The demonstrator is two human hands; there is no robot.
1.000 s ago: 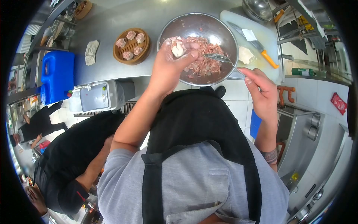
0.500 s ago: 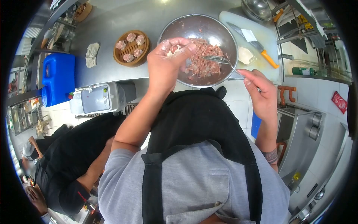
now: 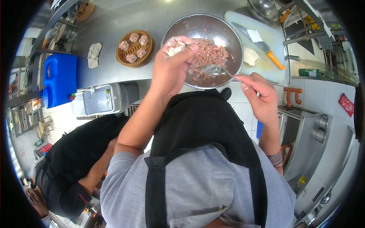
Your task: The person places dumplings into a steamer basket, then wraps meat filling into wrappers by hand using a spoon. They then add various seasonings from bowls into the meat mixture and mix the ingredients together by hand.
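Observation:
My left hand is cupped around a pale dough wrapper over the left side of a steel bowl. Chopped pinkish meat filling lies in that bowl. In my right hand is the handle of a metal spoon, pinched between thumb and fingers. The spoon's bowl is above the near part of the filling. Left of the bowl, a round bamboo steamer holds several filled dumplings.
A white cutting board right of the bowl carries a yellow-handled knife and a pale dough piece. A folded cloth lies left of the steamer. A blue jug stands farther left. A co-worker in black is at lower left.
My right hand has moved left with the spoon, bringing it closer to my left hand. More of the wrapper shows in my left hand. A person in the far left background is now hidden.

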